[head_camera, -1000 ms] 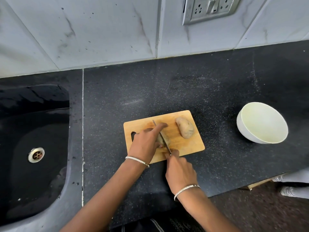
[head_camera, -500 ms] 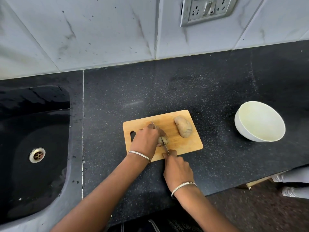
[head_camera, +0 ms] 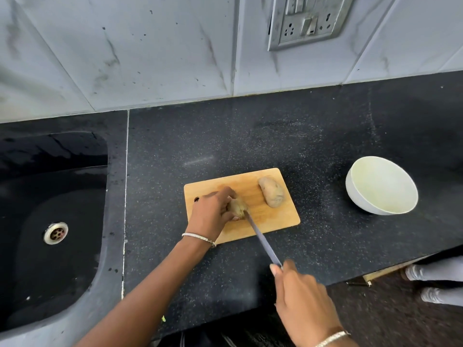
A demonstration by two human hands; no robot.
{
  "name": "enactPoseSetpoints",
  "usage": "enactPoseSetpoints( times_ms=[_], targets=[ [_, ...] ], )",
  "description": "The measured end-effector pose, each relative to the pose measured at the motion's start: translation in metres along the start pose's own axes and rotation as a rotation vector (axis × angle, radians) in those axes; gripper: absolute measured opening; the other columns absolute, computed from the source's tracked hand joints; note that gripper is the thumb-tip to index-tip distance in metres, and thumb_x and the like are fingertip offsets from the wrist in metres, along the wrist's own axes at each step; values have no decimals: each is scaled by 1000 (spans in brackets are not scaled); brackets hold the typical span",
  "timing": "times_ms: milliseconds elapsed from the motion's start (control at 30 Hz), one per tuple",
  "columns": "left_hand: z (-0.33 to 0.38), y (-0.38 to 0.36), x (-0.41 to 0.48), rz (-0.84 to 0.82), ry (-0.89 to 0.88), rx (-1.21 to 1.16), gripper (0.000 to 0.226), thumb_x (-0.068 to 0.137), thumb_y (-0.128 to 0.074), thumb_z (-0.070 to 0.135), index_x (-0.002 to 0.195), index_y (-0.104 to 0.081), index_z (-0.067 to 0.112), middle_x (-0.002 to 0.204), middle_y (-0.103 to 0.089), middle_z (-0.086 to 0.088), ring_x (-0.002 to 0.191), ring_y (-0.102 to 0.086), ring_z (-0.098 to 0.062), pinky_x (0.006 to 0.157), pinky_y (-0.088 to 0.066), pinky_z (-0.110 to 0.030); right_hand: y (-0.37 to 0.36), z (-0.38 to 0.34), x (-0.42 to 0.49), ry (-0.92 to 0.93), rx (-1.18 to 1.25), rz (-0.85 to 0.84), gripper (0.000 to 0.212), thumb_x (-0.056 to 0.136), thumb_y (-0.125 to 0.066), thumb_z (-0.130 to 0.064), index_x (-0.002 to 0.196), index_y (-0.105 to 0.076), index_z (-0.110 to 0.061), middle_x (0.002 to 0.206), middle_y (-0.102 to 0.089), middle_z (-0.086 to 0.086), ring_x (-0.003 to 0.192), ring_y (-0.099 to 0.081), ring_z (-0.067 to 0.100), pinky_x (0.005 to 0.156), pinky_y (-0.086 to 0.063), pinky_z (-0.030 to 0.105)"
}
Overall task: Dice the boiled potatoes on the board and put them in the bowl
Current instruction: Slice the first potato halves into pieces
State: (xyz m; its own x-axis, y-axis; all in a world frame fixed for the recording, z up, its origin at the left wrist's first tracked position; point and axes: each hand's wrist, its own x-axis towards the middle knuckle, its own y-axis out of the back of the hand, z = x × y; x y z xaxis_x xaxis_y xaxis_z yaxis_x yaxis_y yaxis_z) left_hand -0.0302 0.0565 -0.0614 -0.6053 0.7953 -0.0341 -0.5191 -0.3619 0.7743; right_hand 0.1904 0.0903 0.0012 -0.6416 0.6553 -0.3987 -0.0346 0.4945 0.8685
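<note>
Black worktop (head_camera: 225,136) holds the cutting board (head_camera: 275,221), where the left hand (head_camera: 213,211) grips a potato (head_camera: 238,207) as the right hand (head_camera: 303,304), clasping the knife (head_camera: 263,241), has drawn its blade nearward, one slice likely finished, bowl (head_camera: 358,199) unfilled.

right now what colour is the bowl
The bowl is white, pale cream inside; head view.

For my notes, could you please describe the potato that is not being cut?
On the black counter lies a wooden cutting board. The whole potato lies alone near its right end, untouched, unlike the other potato, gripped by the left hand at the knife tip.
</note>
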Motion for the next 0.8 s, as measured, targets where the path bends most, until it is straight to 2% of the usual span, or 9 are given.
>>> enactPoseSetpoints(
  times_ms=[100,167,233,333,533,800],
  targets=[
    [-4,-6,-7,82,54,-141,49,68,-85,21,103,-50,18,87,-68,8,83,-67,-10,78,-56,-31,-5,-12,24,29,35,113,36,102,-14,-47,96,-40,-23,76,-60,-4,70,-64,22,58,-49,31],
    [-5,-10,-10,127,60,-171,46,67,-86,23,99,-52,18,83,-65,13,80,-67,-8,78,-56,-33,-13,-18,43,28,37,137,37,103,-17,-46,100,-43,-20,84,-64,1,79,-67,27,59,-48,34],
    [-7,-13,-12,151,66,-185,41,68,-85,23,97,-57,19,83,-66,14,82,-67,-8,80,-56,-35,-20,-23,58,34,23,131,40,103,-18,-45,107,-45,-17,92,-66,7,90,-67,33,61,-44,37],
    [-10,-17,-12,159,72,-197,34,70,-84,22,95,-61,21,85,-71,11,84,-68,-9,78,-57,-35,-24,-27,67,50,-4,126,40,104,-19,-44,112,-45,-15,97,-66,9,93,-66,36,63,-41,37],
    [-12,-20,-12,160,52,-212,22,73,-82,20,89,-66,19,79,-73,10,76,-71,-9,76,-58,-38,-25,-28,67,53,-21,130,41,104,-19,-45,114,-45,-15,99,-66,9,95,-65,35,64,-42,38],
    [-11,-18,-11,159,52,-137,19,74,-80,27,88,-73,18,83,-75,7,77,-72,-14,84,-55,-42,-23,-32,63,48,-48,124,41,103,-18,-46,115,-44,-16,101,-66,9,96,-66,34,64,-39,37]
  ],
)
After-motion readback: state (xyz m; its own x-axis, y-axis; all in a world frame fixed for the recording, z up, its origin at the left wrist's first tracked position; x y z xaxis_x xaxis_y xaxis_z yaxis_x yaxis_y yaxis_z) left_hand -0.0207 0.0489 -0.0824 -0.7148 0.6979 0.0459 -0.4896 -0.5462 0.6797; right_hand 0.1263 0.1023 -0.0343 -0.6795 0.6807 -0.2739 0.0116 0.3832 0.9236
